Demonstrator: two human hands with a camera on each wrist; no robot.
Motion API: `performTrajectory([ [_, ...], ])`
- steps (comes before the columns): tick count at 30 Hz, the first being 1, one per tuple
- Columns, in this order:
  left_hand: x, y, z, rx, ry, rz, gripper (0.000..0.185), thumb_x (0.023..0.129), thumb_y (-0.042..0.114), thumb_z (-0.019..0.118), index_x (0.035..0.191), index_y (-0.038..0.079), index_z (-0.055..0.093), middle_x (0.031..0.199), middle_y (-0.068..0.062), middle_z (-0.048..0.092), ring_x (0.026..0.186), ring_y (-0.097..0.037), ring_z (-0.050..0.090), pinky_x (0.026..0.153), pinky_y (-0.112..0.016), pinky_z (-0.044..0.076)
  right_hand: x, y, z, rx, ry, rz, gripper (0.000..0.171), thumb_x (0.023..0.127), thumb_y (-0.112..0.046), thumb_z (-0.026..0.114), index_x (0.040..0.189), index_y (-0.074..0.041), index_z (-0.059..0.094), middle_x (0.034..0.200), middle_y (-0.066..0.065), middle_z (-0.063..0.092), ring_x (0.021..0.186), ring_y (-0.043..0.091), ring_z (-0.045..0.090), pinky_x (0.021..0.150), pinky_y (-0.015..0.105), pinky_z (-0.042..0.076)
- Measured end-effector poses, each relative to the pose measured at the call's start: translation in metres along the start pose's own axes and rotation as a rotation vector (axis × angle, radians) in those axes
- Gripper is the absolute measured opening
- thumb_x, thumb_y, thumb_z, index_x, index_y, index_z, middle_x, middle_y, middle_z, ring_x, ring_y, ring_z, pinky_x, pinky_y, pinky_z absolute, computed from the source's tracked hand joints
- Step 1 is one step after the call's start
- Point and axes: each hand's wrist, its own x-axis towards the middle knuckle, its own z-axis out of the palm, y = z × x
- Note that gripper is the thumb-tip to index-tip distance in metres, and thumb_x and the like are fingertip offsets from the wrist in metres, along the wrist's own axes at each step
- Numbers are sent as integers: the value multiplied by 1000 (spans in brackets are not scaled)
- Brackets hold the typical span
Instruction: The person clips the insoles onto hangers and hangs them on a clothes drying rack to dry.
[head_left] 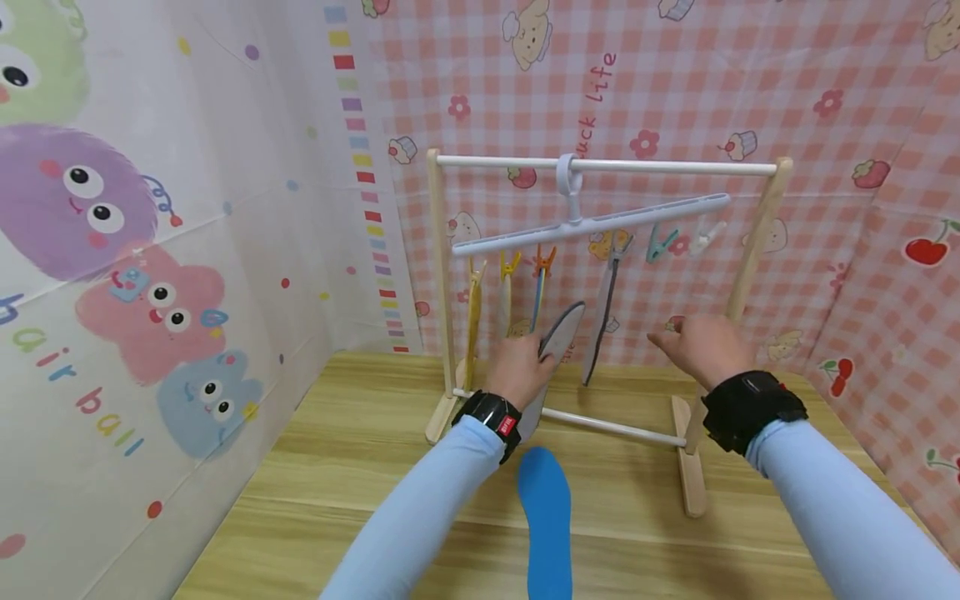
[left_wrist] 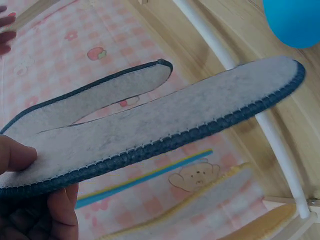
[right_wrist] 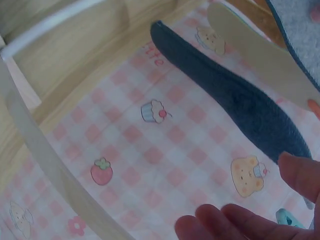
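My left hand (head_left: 519, 367) grips a grey felt insole (left_wrist: 165, 122) with a dark blue stitched edge, thumb on its felt face and fingers beneath. The insole slants below the hanger (head_left: 630, 218). Beside it, a matching insole (head_left: 602, 321) hangs from a grey clip (head_left: 621, 244); its dark blue side (right_wrist: 235, 100) shows in the right wrist view. My right hand (head_left: 705, 346) is raised near the right post, holding nothing, with thumb and fingers apart. Above that hand hang a teal clip (head_left: 660, 243) and a white clip (head_left: 707, 237) with nothing in them.
Further left hang a yellow insole (head_left: 473, 321), a pale yellow-edged insole (head_left: 506, 304) and a thin striped-edge insole (head_left: 537, 296). The hanger tilts on a wooden rack (head_left: 438, 267) with a white lower bar (head_left: 615, 427). A blue insole (head_left: 547, 517) lies on the table in front.
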Motion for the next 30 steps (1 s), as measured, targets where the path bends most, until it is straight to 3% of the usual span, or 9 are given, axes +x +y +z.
performTrajectory([
  [4, 1, 9, 2, 13, -26, -9, 14, 92, 23, 69, 90, 9, 66, 71, -4, 66, 53, -12, 57, 44, -23, 39, 12, -1, -10, 27, 88, -3, 53, 98, -44, 56, 78, 3, 69, 64, 16, 60, 55, 29, 56, 47, 39, 41],
  [6, 2, 14, 3, 5, -28, -19, 15, 91, 24, 70, 87, 11, 63, 68, -1, 63, 53, -12, 55, 46, -23, 38, 18, -2, -15, 19, 109, -1, 57, 99, -47, 54, 89, 7, 71, 71, 23, 64, 56, 32, 58, 46, 42, 43],
  [9, 3, 20, 5, -25, -45, -31, 17, 90, 24, 71, 84, 13, 59, 65, 2, 58, 53, -11, 53, 46, -23, 38, 25, -4, -23, 19, 113, 31, 65, 99, -55, 48, 92, 6, 70, 73, 24, 65, 57, 35, 58, 45, 43, 43],
  [15, 5, 32, 10, -25, -34, -6, 19, 91, 25, 70, 84, 14, 55, 61, 4, 54, 49, -10, 50, 45, -23, 36, 37, -10, -30, 7, 201, 55, 74, 96, -66, 43, 65, -2, 62, 52, 12, 52, 49, 31, 51, 43, 41, 35],
  [21, 10, 43, 17, -60, -21, 25, 14, 90, 18, 68, 82, 14, 57, 61, 6, 55, 50, -8, 51, 45, -21, 38, 51, -19, -34, 7, 247, 116, 71, 95, -68, 43, 56, -8, 51, 49, 8, 42, 48, 31, 47, 43, 38, 32],
  [30, 17, 64, 31, 5, -2, 10, 12, 91, 22, 69, 85, 15, 61, 68, 5, 62, 53, -7, 53, 46, -21, 39, 67, -24, -38, -4, 290, 152, 68, 97, -61, 44, 49, -12, 45, 45, 5, 38, 40, 25, 40, 39, 32, 26],
])
